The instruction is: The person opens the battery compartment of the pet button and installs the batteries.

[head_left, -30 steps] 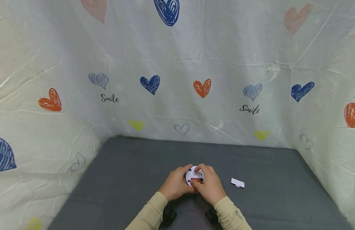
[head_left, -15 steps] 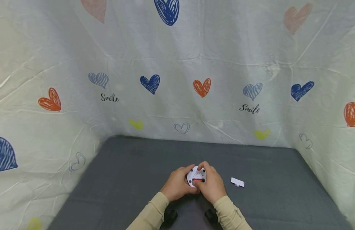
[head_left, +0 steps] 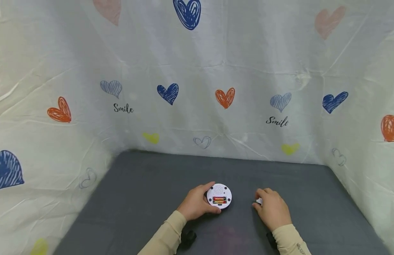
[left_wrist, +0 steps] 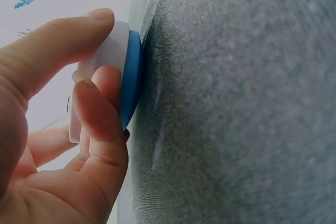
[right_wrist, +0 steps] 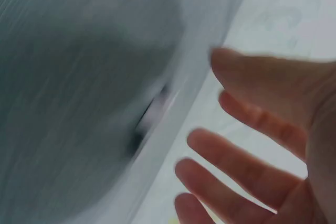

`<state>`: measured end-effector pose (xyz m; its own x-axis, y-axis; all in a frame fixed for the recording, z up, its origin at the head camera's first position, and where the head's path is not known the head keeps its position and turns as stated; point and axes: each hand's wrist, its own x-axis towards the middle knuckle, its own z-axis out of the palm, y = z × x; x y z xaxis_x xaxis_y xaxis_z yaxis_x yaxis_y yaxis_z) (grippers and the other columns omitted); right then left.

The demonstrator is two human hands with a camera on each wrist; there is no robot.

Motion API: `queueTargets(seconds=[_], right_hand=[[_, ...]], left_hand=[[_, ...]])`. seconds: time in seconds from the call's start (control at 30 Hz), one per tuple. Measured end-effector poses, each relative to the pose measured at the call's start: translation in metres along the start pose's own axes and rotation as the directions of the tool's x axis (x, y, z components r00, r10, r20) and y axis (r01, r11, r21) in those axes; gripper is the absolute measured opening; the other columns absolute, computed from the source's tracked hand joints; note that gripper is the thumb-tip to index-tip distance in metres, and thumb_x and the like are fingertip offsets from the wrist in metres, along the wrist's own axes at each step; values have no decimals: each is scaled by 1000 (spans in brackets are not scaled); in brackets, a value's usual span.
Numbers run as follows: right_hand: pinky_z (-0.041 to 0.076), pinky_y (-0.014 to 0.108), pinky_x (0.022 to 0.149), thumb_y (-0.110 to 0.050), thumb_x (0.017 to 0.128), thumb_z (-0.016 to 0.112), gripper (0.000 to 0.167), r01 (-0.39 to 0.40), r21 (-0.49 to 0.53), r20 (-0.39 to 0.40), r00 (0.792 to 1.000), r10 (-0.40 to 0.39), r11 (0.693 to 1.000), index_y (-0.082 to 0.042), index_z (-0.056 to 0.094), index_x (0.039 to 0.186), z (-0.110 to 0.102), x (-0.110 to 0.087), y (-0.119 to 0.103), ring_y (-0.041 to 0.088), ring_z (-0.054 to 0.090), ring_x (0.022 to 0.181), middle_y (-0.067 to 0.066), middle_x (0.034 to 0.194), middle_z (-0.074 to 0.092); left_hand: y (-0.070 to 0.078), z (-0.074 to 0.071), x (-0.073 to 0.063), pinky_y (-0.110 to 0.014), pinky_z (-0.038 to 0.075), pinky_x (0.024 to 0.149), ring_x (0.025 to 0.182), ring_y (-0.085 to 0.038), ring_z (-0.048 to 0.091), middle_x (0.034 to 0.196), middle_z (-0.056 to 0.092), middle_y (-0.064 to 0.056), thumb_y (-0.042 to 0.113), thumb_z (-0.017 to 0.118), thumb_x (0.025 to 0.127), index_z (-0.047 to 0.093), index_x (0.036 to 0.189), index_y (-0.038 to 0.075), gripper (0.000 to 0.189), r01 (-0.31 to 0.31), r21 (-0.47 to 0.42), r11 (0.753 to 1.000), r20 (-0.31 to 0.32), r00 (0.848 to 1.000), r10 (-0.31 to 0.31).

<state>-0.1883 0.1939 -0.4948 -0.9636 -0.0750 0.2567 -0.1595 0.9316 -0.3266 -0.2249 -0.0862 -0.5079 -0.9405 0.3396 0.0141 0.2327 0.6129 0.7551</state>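
Observation:
A round white device (head_left: 218,189) with small dark feet and speaker holes faces up, its battery compartment uncovered and holding red, gold and black batteries (head_left: 219,200). My left hand (head_left: 197,202) grips it by its left edge, thumb at the near side. Seen from the left wrist, the device's white side wall (left_wrist: 116,51) meets a blue face (left_wrist: 132,80) turned toward the table. Off to the right, my right hand (head_left: 274,209) is over a small white battery cover (head_left: 259,201), mostly hidden in the head view. The right wrist view has the blurred cover (right_wrist: 152,115) on the table, apart from the spread fingers.
Dark grey cloth covers the table (head_left: 171,170). A pale curtain (head_left: 197,117) printed with hearts and "Smile" encloses its back and sides. A black wrist mount (head_left: 188,239) sits under the left forearm.
My right hand has left the device and moved right to the battery cover. The batteries now show in full. My left hand keeps its hold on the device.

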Motion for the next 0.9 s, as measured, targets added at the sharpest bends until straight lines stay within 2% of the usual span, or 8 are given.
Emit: queueTargets(seconds=[0.13,0.27,0.47,0.6,0.73,0.83,0.9], right_hand=[[48,40,61,-12,83,93,23,-18,-29,41,999,19,999,-17,70,85,-5,-6,22,17,57,70,1,83,67],[47,37,58,-8,85,90,22,2,-32,15,1000,-1,1000,-16,70,80,-2,-4,27,13,54,64,-2,76,63],[48,37,58,-5,86,88,24,37,-76,-25,999,-39,996,-14,68,77,2,-3,24,13,55,63,-1,73,61],[48,36,61,-7,89,86,22,124,-74,-47,991,-128,989,-14,67,81,3,-1,8,13,54,65,-2,74,60],[53,39,71,-10,91,86,24,250,-100,-82,963,-258,963,-17,63,85,6,1,-19,14,58,71,-5,77,59],[57,46,89,-13,93,85,25,316,-118,-83,942,-326,941,-19,61,88,9,2,-39,16,63,80,-6,81,58],[55,55,101,-13,95,83,24,345,-119,-78,931,-355,931,-20,60,90,12,2,-50,18,65,87,-6,85,59]], left_hand=[[0,-1,-1,-51,52,110,129,-27,63,145,66,-15,33,102,73,52,161,10,104,7,-15,1000,12,1000,-6],[-1,0,-1,-51,51,110,131,-27,63,147,66,-15,34,102,73,52,161,11,104,13,-17,1000,15,1000,-12],[0,1,0,-51,51,110,132,-27,63,147,65,-15,35,101,74,52,162,12,103,13,-23,1000,19,1000,-13],[-1,2,0,-49,52,108,127,-25,64,144,67,-14,35,102,74,52,161,11,104,1,-17,1000,19,1000,-1],[-1,2,0,-49,53,106,123,-24,64,143,67,-14,35,101,74,51,162,9,104,2,-15,1000,26,1000,-1],[-1,2,0,-49,54,105,123,-24,64,143,67,-15,36,101,75,51,162,9,103,8,-17,1000,24,1000,-8],[0,2,0,-49,54,104,122,-25,65,143,67,-15,36,100,76,51,162,9,103,6,-20,1000,22,1000,-6]])
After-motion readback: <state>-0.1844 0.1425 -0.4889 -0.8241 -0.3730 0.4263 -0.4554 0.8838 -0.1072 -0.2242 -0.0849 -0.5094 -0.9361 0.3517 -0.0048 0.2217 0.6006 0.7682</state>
